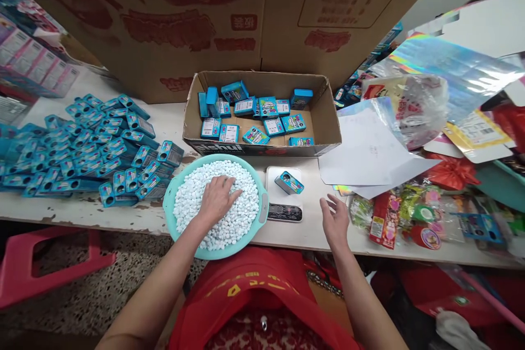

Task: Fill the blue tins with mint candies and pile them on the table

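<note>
Left fingers (222, 181) spread | touching white pellets (241, 221) | right fingers (325, 210) parted

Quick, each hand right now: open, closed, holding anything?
Left hand: on the white pellets; grip can't be told.
Right hand: open, nothing visibly held.

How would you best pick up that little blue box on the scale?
Probably pinch the blue box by its two broad sides, coming from above and the right. It seems to stand on the scale, narrow end up, sides free. The tub crowds the left, and the open right hand is on the right.
</note>
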A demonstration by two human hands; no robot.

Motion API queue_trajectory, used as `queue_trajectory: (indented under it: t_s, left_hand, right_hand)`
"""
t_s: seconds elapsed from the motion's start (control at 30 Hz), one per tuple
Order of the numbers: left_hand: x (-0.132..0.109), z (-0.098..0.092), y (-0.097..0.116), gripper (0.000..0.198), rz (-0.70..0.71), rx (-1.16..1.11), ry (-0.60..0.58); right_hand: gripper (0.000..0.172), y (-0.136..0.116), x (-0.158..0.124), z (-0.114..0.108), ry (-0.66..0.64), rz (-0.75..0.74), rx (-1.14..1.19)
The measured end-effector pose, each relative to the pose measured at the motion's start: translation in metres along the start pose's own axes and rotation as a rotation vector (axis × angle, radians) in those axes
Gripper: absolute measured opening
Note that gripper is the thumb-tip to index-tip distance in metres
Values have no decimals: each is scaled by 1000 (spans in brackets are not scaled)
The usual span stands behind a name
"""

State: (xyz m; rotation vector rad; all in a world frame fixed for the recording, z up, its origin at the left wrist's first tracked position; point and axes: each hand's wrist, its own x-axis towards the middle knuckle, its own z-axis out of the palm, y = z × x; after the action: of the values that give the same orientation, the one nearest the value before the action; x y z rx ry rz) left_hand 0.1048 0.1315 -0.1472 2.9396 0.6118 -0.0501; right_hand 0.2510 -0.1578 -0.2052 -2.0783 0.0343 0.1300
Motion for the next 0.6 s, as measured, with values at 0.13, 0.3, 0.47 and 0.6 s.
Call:
queue_trajectory:
  t_s: [0.13, 0.3, 0.47, 0.6]
  left_hand:
    - [1, 1, 0, 41, 8, 25, 0]
    - [2, 1, 2, 41, 18, 75, 3]
    - [5, 2, 3, 37, 22, 111, 3]
    - [6, 2, 3, 32, 22, 88, 18]
  right_hand:
    - [52, 8, -4, -1, 1, 72, 21]
    - [51, 13, -6, 8, -27, 110, 61]
    - [51, 14, -5, 15, -60, 110, 88]
    - [49, 5, -5, 20, -93, 96, 105]
